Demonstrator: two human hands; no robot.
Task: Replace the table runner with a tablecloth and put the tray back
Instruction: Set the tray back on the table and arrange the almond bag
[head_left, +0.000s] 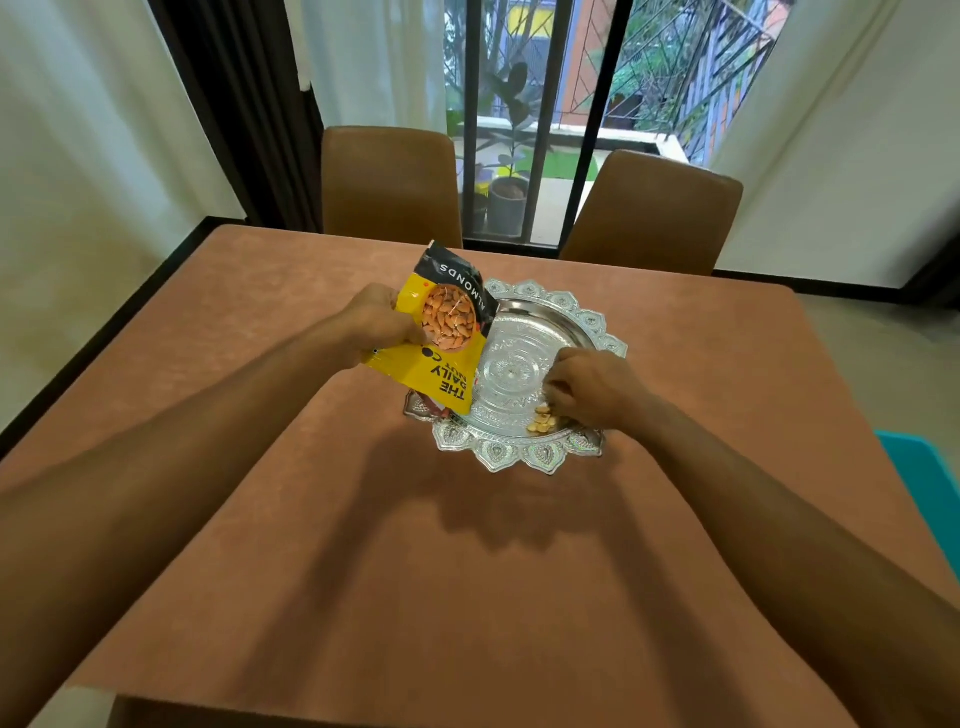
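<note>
My left grip (382, 322) was closed around a yellow and black packet of almonds (447, 338), held tilted above the left edge of the silver tray (519, 457). The tray sat near the middle of the brown tablecloth (363, 545). My right grip (592, 389) hovered with fingers curled over a few pale nuts (543, 418) on the tray's near side; I could not tell whether it held any. Two brown chairs (389, 182) stood at the far side.

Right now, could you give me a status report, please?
Left hand grips almond pouch. Right hand over nuts, grip hidden. Tray on tablecloth. Nothing in the way.
</note>
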